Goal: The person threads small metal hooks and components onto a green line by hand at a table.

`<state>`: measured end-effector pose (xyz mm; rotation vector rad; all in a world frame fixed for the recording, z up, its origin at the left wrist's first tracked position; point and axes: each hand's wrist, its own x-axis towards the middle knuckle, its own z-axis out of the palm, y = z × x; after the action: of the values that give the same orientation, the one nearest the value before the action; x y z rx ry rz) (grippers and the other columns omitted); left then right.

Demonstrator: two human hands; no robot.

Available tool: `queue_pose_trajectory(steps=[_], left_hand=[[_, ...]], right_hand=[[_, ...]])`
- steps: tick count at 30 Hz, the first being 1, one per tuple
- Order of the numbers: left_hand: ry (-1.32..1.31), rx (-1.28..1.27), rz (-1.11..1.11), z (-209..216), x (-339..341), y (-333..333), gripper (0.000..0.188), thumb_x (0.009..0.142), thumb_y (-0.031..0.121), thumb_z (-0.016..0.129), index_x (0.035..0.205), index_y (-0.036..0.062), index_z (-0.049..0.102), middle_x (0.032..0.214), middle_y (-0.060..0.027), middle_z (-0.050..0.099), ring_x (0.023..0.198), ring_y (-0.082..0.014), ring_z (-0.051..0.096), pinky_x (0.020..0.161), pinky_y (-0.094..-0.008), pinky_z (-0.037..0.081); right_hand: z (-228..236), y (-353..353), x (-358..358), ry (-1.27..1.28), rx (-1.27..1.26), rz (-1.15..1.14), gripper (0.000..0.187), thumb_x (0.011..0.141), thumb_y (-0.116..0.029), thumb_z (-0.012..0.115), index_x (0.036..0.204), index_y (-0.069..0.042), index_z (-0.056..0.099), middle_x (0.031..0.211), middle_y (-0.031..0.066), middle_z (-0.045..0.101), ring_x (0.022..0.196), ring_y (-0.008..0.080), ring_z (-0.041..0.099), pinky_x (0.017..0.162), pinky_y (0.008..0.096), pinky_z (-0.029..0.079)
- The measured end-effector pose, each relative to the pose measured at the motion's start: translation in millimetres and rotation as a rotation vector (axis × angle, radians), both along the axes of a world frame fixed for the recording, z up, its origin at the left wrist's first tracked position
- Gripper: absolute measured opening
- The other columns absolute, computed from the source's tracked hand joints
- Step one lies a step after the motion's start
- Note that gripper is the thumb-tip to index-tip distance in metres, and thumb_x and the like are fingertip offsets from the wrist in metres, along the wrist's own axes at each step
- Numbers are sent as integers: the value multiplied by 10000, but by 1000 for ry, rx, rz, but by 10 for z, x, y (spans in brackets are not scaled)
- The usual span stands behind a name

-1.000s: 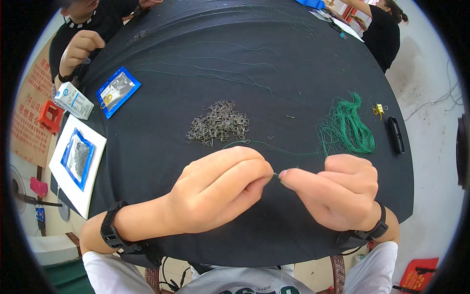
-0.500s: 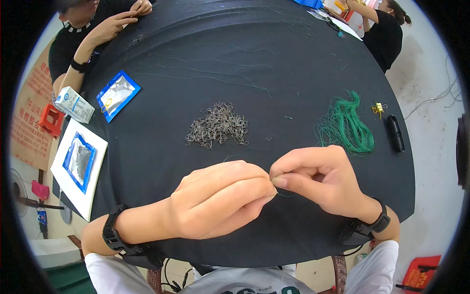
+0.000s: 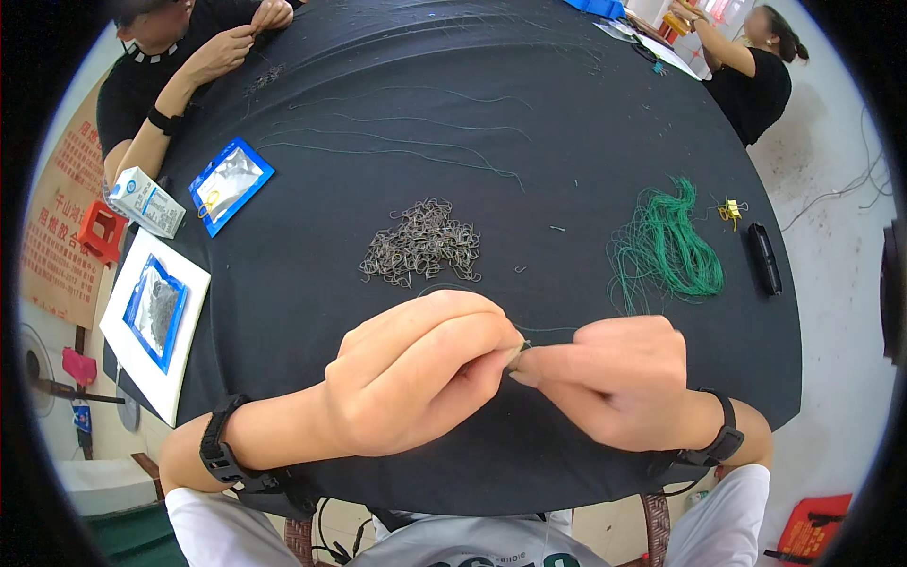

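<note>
My left hand and my right hand meet at their fingertips above the near middle of the table, both pinched closed. A thin green fishing line runs from between the fingertips over my right hand; another stretch of green line shows just above my left knuckles. Something tiny sits at the pinch, mostly covered by the fingers, and I cannot make out its shape. Just beyond my left hand lies a heap of grey metal fish hooks. Past my right hand is a loose bundle of green line.
A gold binder clip and a black pen-like object lie at right. Left are blue-edged packets, a drink carton and a white board. Cut lines stretch across the black tablecloth. Two people work beyond.
My right hand has turned, its knuckles now higher and its fingertips lower against the left ones. My left fingertips have shifted slightly left and up. A stretch of line now shows above the right hand.
</note>
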<state>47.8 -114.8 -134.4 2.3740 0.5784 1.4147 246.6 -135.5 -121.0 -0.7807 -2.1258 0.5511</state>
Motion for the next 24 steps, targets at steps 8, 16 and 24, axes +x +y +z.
queue_pose_trajectory(steps=[8, 16, 24], left_hand=[[19, 77, 54, -12, 23, 21, 191, 698, -101, 668, 869, -40, 609, 819, -135, 625, 583, -112, 561, 473, -205, 455], [30, 137, 63, -48, 38, 33, 192, 682, -100, 687, 850, -48, 611, 788, -141, 615, 559, -146, 563, 461, -230, 455], [72, 222, -10, -68, 33, 58, 214, 635, -90, 705, 825, -59, 612, 759, -148, 602, 562, -216, 580, 471, -274, 473]], right_hand=[[15, -45, 17, -169, 405, -28, 336, 562, -28, 661, 892, 31, 650, 529, -3, 415, 426, 109, 435, 357, 256, 354], [53, -51, 28, -263, 449, -19, 341, 555, -62, 635, 882, 32, 650, 551, -6, 433, 437, 102, 426, 369, 240, 359], [231, -15, 77, -310, 606, -68, 347, 527, -65, 658, 855, 46, 664, 548, -23, 416, 443, 84, 398, 369, 229, 318]])
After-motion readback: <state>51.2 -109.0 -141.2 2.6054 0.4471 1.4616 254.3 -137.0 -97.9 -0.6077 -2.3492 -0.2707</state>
